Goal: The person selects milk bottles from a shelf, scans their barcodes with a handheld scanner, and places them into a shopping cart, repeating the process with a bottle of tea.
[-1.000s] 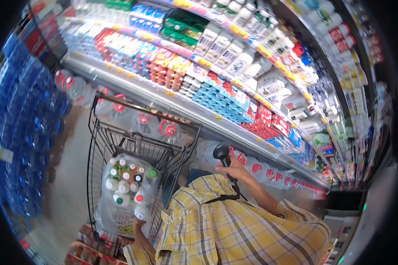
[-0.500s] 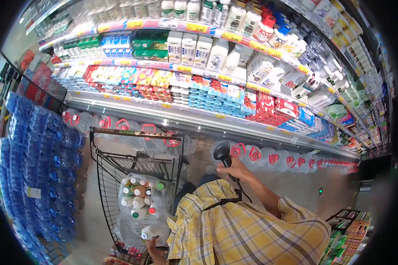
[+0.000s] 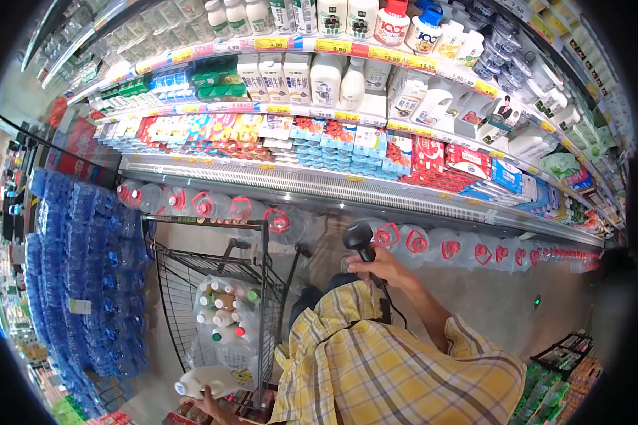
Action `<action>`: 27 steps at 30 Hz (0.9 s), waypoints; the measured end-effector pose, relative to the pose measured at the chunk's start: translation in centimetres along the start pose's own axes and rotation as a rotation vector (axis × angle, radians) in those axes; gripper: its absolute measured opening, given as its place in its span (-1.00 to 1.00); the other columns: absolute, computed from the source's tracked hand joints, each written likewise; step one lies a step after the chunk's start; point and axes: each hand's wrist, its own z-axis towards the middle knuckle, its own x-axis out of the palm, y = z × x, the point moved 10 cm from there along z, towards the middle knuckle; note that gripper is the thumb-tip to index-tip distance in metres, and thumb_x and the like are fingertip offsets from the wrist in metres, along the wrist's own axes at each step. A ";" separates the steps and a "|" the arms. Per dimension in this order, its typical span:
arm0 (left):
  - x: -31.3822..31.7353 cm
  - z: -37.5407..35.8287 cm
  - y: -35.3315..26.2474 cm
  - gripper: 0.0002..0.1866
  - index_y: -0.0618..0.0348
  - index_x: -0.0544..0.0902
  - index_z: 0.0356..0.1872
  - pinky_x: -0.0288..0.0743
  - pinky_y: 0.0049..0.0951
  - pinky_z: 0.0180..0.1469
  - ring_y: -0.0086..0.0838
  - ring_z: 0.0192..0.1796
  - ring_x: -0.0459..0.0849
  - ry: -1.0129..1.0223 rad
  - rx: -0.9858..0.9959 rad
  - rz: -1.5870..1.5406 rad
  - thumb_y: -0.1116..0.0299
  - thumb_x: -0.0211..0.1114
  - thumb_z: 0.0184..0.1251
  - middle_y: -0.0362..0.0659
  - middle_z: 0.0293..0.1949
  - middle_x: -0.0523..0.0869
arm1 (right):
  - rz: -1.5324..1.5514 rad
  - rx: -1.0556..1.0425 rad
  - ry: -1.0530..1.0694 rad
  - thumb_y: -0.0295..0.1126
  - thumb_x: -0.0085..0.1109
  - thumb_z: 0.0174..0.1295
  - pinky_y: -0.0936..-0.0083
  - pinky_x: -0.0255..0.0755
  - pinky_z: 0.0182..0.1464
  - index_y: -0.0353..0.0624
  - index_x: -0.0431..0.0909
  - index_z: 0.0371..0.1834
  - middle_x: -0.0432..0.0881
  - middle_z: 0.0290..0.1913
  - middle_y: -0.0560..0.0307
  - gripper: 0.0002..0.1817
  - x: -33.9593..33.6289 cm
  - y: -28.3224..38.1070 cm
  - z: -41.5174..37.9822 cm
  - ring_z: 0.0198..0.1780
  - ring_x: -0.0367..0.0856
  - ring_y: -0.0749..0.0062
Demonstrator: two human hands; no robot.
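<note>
My right hand (image 3: 385, 267) grips a black handheld barcode scanner (image 3: 359, 239), held up in front of me with its head toward the chilled shelves. My left hand (image 3: 210, 404) is low at the bottom edge, closed on a white milk bottle with a blue cap (image 3: 207, 382) beside the black wire shopping cart (image 3: 213, 283). In the cart lies a clear bag of small bottles with coloured caps (image 3: 223, 315). My yellow plaid shirt (image 3: 390, 361) hides much of the lower right.
A chilled dairy display (image 3: 319, 142) with milk cartons, bottles and yoghurt packs fills the far side. Big water jugs with red handles (image 3: 432, 248) line the floor under it. Stacked blue water bottle packs (image 3: 85, 269) stand at the left.
The view has swung upward and to the right along the shelves. My left hand has drawn the white bottle out of the cart and down to its side. The scanner stays raised.
</note>
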 end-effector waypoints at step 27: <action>48.6 -29.0 -38.0 -0.71 0.27 0.48 -0.23 0.14 -0.61 -0.43 -0.72 -0.68 0.18 1.274 -0.411 -0.904 0.57 0.11 -0.09 -0.40 -0.62 0.34 | 1.019 0.040 0.430 0.01 0.01 0.31 0.69 0.37 -0.50 -0.19 0.45 0.04 0.63 -0.23 0.20 -0.51 -1.0 0.7 -4.8 -0.45 0.56 0.54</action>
